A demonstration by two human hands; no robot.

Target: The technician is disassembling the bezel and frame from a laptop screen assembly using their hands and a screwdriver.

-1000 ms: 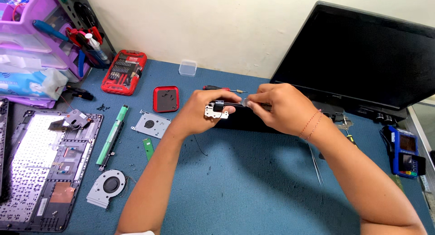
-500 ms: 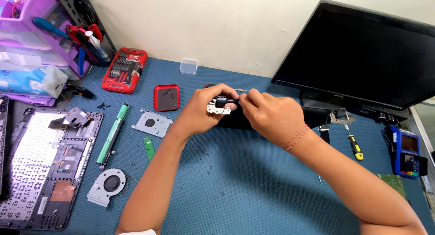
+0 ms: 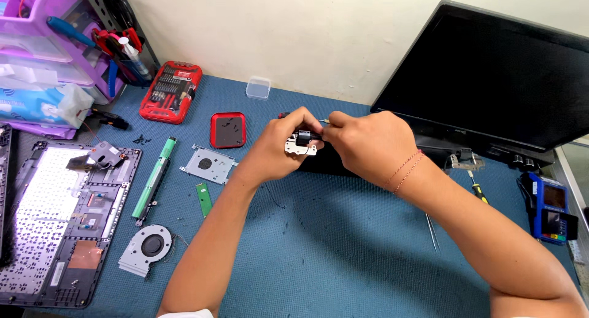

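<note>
right hand (image 3: pixel 368 143) has closed onto the metal bracket (image 3: pixel 300 145).

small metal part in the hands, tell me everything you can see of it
The small metal part is a silvery-white bracket, seemingly flat metal with a few small holes, joined to a black piece on top. The left hand pinches it from the left, lifted above the blue mat; the right hand closes on it from the right, covering that side. A thin tool tip shows just above it. Finer details are too small to tell.
</note>
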